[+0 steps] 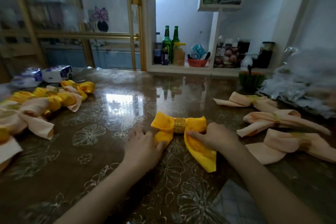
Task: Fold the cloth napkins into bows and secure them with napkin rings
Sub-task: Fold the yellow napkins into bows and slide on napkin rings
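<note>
You are looking down at a glossy table [101, 158] covered in a brown floral sheet. At its centre, straight ahead of you, lies a yellow napkin [197, 122] shaped into a bow, with two loops spreading left and right and two tails hanging toward you. A gold napkin ring [179, 125] is wrapped around the bow's narrow middle.

Your left hand [143, 146] grips the left tail, the thumb and fingers [139, 132] closed on the cloth just below the left loop. Your right hand [218, 136] rests on the right loop; its thumb presses the top of the right tail and its other fingers curl onto the fabric. Both forearms reach in from the bottom edge.

To your left, a heap of finished bows [54, 99] in yellow and peach lies on the table, well apart from your hands. To your right, several peach bows [269, 119] lie near your right wrist, each with a ring.

At the far edge a white shelf [181, 68] holds two green bottles [166, 42] and a red bowl [197, 62]
</note>
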Demonstrator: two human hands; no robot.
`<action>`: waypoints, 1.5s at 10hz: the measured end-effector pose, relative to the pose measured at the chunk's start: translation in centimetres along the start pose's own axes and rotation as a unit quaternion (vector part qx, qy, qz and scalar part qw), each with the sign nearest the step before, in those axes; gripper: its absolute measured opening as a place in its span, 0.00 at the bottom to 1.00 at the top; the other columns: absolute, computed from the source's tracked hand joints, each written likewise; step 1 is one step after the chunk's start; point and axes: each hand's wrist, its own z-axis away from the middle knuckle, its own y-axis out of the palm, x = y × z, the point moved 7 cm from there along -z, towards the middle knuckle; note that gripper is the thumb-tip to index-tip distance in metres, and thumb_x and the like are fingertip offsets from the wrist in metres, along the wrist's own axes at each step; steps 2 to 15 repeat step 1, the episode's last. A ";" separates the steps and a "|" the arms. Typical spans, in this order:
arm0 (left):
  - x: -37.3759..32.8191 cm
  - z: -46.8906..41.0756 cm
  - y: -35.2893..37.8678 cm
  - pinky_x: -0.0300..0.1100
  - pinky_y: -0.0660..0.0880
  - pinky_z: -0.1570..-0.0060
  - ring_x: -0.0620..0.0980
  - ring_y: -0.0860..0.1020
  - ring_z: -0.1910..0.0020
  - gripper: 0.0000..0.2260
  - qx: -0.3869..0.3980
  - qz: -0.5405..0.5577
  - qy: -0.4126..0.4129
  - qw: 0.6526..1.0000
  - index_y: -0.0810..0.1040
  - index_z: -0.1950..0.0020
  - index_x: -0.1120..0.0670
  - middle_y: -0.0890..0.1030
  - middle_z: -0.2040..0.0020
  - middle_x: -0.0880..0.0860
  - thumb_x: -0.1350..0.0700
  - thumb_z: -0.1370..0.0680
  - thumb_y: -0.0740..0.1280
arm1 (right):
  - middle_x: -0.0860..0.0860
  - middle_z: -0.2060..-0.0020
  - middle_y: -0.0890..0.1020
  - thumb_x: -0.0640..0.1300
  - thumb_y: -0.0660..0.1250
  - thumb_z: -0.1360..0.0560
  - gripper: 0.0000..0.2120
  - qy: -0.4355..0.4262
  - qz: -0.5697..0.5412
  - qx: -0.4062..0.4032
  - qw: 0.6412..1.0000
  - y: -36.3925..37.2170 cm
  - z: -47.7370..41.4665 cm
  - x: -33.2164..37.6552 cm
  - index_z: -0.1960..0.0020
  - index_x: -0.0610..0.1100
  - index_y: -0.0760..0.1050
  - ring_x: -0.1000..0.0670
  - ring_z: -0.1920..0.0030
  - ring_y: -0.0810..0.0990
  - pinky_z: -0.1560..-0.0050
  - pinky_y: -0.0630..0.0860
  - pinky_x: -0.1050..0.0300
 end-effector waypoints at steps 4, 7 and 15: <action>1.5 1.6 -1.0 0.50 0.66 0.36 0.57 0.65 0.33 0.24 0.024 0.018 0.005 1.000 0.68 0.32 0.52 0.67 0.32 0.57 0.39 0.22 0.57 | 0.48 0.70 0.71 0.63 0.58 0.24 0.24 -0.021 -0.113 -0.046 0.992 -4.5 1.3 -1.6 0.66 0.44 0.68 0.49 0.67 0.72 0.67 0.66 0.57; 1.5 1.6 -1.0 0.50 0.66 0.36 0.57 0.65 0.33 0.24 0.024 0.018 0.005 1.000 0.68 0.32 0.52 0.67 0.32 0.57 0.39 0.22 0.57 | 0.48 0.70 0.71 0.63 0.58 0.24 0.24 -0.021 -0.113 -0.046 0.992 -4.5 1.3 -1.6 0.66 0.44 0.68 0.49 0.67 0.72 0.67 0.66 0.57; 1.5 1.6 -1.0 0.50 0.66 0.36 0.57 0.65 0.33 0.24 0.024 0.018 0.005 1.000 0.68 0.32 0.52 0.67 0.32 0.57 0.39 0.22 0.57 | 0.48 0.70 0.71 0.63 0.58 0.24 0.24 -0.021 -0.113 -0.046 0.992 -4.5 1.3 -1.6 0.66 0.44 0.68 0.49 0.67 0.72 0.67 0.66 0.57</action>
